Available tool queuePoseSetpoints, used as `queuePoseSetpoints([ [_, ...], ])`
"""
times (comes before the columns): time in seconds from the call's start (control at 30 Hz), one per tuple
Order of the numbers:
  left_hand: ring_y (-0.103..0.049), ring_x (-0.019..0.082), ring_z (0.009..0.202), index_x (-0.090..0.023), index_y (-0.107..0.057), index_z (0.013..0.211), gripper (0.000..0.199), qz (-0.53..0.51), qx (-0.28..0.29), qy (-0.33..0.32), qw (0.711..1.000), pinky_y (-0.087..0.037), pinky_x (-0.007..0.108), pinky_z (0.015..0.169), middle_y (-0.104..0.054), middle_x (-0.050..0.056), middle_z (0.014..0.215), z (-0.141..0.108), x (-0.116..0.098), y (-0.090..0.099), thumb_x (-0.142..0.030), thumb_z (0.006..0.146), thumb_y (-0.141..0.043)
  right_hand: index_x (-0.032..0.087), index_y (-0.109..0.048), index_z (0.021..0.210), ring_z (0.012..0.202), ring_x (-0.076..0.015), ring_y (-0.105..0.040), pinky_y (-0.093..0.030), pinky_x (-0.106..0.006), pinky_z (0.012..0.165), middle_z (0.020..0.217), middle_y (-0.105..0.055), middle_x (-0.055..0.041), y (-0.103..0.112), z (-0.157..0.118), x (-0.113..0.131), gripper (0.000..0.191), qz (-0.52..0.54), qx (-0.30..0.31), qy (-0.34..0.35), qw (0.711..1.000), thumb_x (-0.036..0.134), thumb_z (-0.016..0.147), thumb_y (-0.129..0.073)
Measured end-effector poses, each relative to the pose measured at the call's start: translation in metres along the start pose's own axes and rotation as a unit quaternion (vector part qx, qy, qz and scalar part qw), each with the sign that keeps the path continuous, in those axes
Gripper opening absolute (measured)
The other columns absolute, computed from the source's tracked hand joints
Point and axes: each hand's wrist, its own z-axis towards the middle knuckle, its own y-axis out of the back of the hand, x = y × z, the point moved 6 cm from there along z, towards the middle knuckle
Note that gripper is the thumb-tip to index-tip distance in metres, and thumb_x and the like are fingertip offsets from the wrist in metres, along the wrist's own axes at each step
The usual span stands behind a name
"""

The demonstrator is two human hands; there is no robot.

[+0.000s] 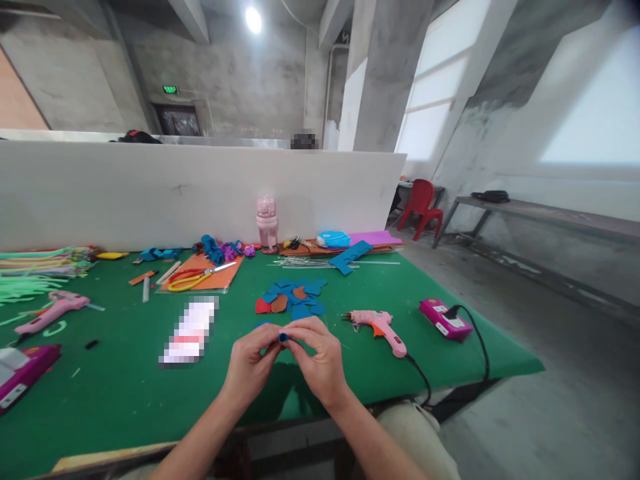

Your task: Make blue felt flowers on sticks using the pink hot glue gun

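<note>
Above the near edge of the green bench (130, 400), the left hand (253, 363) and right hand (321, 357) pinch a rolled blue piece (284, 337). Blue scraps (301, 311) lie beyond; a pink glue gun (379, 321) and purple box (445, 321) sit toward the right edge, a pink bottle (267, 225) by the far edge.

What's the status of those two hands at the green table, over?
Left hand, right hand: both pinching small rolled blue piece. Cut blue pieces just beyond, not blocking. Pink glue gun lying off right.
</note>
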Motion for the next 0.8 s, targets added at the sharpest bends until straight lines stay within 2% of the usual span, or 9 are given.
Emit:
queuePoseSetpoints([
  [0.1,-0.058,0.013,0.072,-0.019,-0.063,0.077,0.012,-0.002,-0.006,0.006,1.000,-0.044,0.022,0.067,-0.065,0.003,0.077,-0.001,0.001,0.000,-0.018,0.078,-0.051,0.024,-0.066,0.088,0.084,-0.0149,-0.055,-0.045,-0.029,0.078,0.086,-0.063,-0.0031,0.000,-0.002,0.000,0.017,-0.007,-0.014,0.000,1.000,0.016,0.079,-0.054],
  [0.2,-0.057,0.013,0.069,-0.018,-0.064,0.073,0.012,-0.015,-0.009,0.046,0.999,-0.043,0.022,0.065,-0.064,0.002,0.073,-0.002,0.005,-0.001,-0.021,0.077,-0.053,0.024,-0.065,0.090,0.085,-0.0153,-0.055,-0.045,-0.029,0.079,0.088,-0.062,-0.0033,-0.001,-0.004,-0.002,0.017,-0.001,-0.020,-0.018,1.000,0.018,0.079,-0.054],
  [0.3,-0.057,0.014,0.067,-0.018,-0.065,0.071,0.011,-0.064,-0.017,0.126,0.990,-0.044,0.022,0.063,-0.064,0.003,0.072,-0.001,0.014,0.000,-0.025,0.074,-0.057,0.024,-0.057,0.106,0.088,-0.0163,-0.055,-0.044,-0.030,0.080,0.096,-0.061,-0.0042,-0.005,-0.004,-0.012,0.030,0.047,-0.008,-0.079,0.996,0.024,0.077,-0.057],
  [0.37,-0.058,0.014,0.065,-0.016,-0.065,0.071,0.012,-0.137,-0.015,0.198,0.970,-0.045,0.023,0.063,-0.064,0.003,0.068,-0.001,0.022,-0.002,-0.027,0.073,-0.059,0.022,-0.054,0.110,0.085,-0.0159,-0.057,-0.045,-0.029,0.077,0.096,-0.061,-0.0049,-0.005,-0.004,-0.023,0.034,0.098,-0.018,-0.141,0.985,0.029,0.077,-0.057],
  [0.47,-0.058,0.013,0.061,-0.015,-0.065,0.073,0.015,-0.284,-0.012,0.292,0.913,-0.046,0.026,0.061,-0.064,0.003,0.068,-0.003,0.034,-0.009,-0.029,0.070,-0.062,0.017,-0.059,0.082,0.068,-0.0132,-0.056,-0.045,-0.024,0.065,0.073,-0.060,-0.0017,-0.002,-0.004,-0.042,0.020,0.141,-0.049,-0.233,0.961,0.036,0.076,-0.055],
  [0.53,-0.057,0.012,0.058,-0.013,-0.065,0.076,0.017,-0.352,-0.015,0.323,0.879,-0.046,0.025,0.058,-0.064,0.005,0.071,-0.005,0.038,-0.012,-0.029,0.068,-0.064,0.016,-0.055,0.064,0.058,-0.0110,-0.052,-0.042,-0.023,0.059,0.059,-0.055,0.0012,0.000,-0.006,-0.052,0.025,0.162,-0.064,-0.282,0.943,0.039,0.074,-0.056],
  [0.6,-0.055,0.010,0.056,-0.012,-0.065,0.077,0.019,-0.376,-0.019,0.334,0.864,-0.044,0.023,0.054,-0.063,0.005,0.070,-0.005,0.041,-0.012,-0.028,0.068,-0.065,0.016,-0.054,0.061,0.056,-0.0102,-0.051,-0.042,-0.022,0.058,0.058,-0.054,0.0020,-0.001,-0.006,-0.057,0.028,0.193,-0.061,-0.307,0.930,0.041,0.073,-0.057],
  [0.67,-0.054,0.009,0.054,-0.011,-0.065,0.077,0.019,-0.380,-0.025,0.334,0.862,-0.043,0.021,0.052,-0.063,0.005,0.069,-0.006,0.043,-0.012,-0.028,0.067,-0.065,0.017,-0.058,0.067,0.061,-0.0111,-0.054,-0.043,-0.023,0.060,0.063,-0.058,0.0012,-0.005,-0.007,-0.058,0.024,0.213,-0.029,-0.309,0.927,0.040,0.071,-0.059],
  [0.8,-0.052,0.008,0.053,-0.012,-0.066,0.079,0.021,-0.373,-0.047,0.332,0.865,-0.042,0.020,0.052,-0.064,0.005,0.068,-0.005,0.046,-0.009,-0.028,0.066,-0.067,0.017,-0.065,0.075,0.068,-0.0141,-0.059,-0.044,-0.024,0.066,0.070,-0.066,-0.0016,-0.019,-0.009,-0.050,0.021,0.186,0.093,-0.277,0.938,0.036,0.070,-0.059],
])
